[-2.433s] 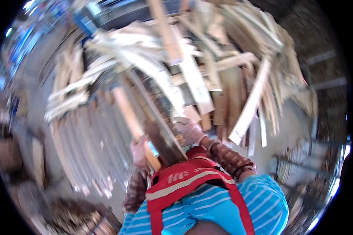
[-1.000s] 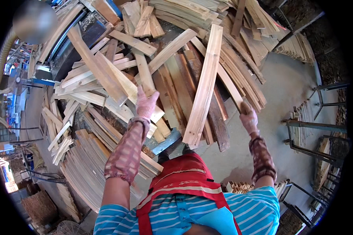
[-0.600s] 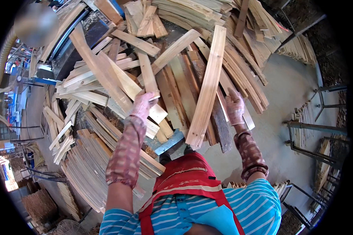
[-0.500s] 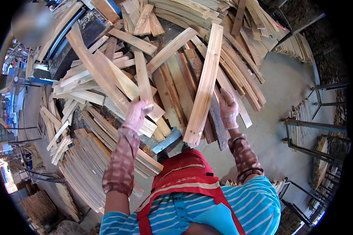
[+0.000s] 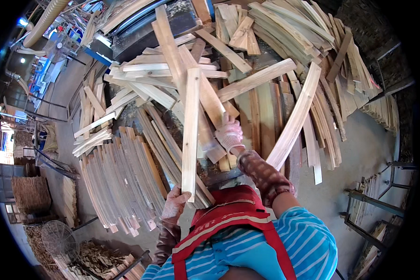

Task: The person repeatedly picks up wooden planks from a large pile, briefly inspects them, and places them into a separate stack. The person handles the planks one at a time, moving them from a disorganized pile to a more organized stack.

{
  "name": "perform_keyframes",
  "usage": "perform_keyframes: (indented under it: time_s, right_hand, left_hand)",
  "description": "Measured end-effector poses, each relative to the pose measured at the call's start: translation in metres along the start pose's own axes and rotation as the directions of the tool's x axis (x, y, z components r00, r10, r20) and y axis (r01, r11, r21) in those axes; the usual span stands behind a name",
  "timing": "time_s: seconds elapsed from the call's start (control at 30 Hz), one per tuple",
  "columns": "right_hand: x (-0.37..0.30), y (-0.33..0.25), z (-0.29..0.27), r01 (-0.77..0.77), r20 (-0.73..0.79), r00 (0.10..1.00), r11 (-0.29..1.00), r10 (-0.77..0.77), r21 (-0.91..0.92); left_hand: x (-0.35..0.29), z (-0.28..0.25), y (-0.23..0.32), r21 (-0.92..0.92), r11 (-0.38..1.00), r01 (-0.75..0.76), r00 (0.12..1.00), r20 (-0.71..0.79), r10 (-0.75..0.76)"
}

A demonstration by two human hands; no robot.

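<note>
My left hand (image 5: pixel 175 203), in a knitted work glove, is closed on the near end of a pale wooden board (image 5: pixel 191 130). That board points away from me, over the left part of the pile. My gloved right hand (image 5: pixel 230 134) reaches across to the middle with curled fingers at the near end of another wooden board (image 5: pixel 201 86), and appears to grip it. Below that hand a board end (image 5: pixel 214 151) looks smeared by motion. Right of it, a long light board (image 5: pixel 296 116) lies slanted on darker planks (image 5: pixel 266 116).
Neatly stacked strips (image 5: pixel 121 177) stand at the left, with loose pale offcuts (image 5: pixel 140 72) beyond. More boards (image 5: pixel 284 32) are heaped at the far right. A metal rack (image 5: pixel 373 200) stands on the right, a caged fan (image 5: pixel 59 240) at the lower left.
The view has swung left. My left hand has drawn its board toward me and leftward. My right hand has moved from beside the right-hand planks to a board in the middle.
</note>
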State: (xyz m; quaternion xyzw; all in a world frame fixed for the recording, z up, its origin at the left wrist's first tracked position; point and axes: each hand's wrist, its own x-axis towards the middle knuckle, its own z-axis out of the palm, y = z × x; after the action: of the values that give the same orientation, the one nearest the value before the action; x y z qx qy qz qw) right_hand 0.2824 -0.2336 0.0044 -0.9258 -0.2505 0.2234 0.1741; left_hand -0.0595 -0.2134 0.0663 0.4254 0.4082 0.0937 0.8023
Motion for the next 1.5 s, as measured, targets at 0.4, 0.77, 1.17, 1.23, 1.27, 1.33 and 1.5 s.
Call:
perform_keyframes:
  time_s: [0.4, 0.77, 1.17, 1.23, 1.27, 1.33, 1.5]
  right_hand:
    - [0.042, 0.037, 0.0, -0.079, 0.091, 0.996, 0.717, 0.021, 0.693]
    - [-0.144, 0.084, -0.026, -0.189, 0.142, 0.976, 0.324, 0.163, 0.927]
    - [-0.206, 0.073, -0.009, -0.549, 0.575, 0.815, -0.417, -0.073, 0.725]
    - [-0.207, 0.065, -0.027, -0.483, 0.513, 0.858, -0.375, -0.023, 0.791]
    - [-0.208, 0.06, -0.035, -0.45, 0.461, 0.885, -0.354, -0.058, 0.82]
    - [-0.212, 0.056, -0.049, -0.388, 0.364, 0.922, -0.304, -0.135, 0.87]
    - [-0.183, 0.075, -0.023, -0.091, 0.137, 0.978, 0.271, -0.156, 0.958]
  left_hand:
    - [0.086, -0.033, -0.002, -0.209, 0.967, -0.147, 0.988, 0.007, 0.152]
    - [0.234, 0.031, 0.012, 0.744, 0.608, -0.277, 0.751, -0.227, 0.619]
    - [0.294, 0.109, 0.046, 0.904, 0.411, 0.119, 0.788, -0.338, 0.515]
    - [0.283, 0.105, 0.049, 0.856, 0.516, 0.03, 0.736, -0.369, 0.568]
    - [0.274, 0.093, 0.054, 0.723, 0.678, -0.131, 0.813, -0.313, 0.491]
    - [0.247, 0.061, 0.06, 0.288, 0.899, -0.329, 0.916, -0.132, 0.378]
    - [0.159, 0.075, 0.071, -0.236, 0.941, -0.242, 0.923, 0.243, 0.299]
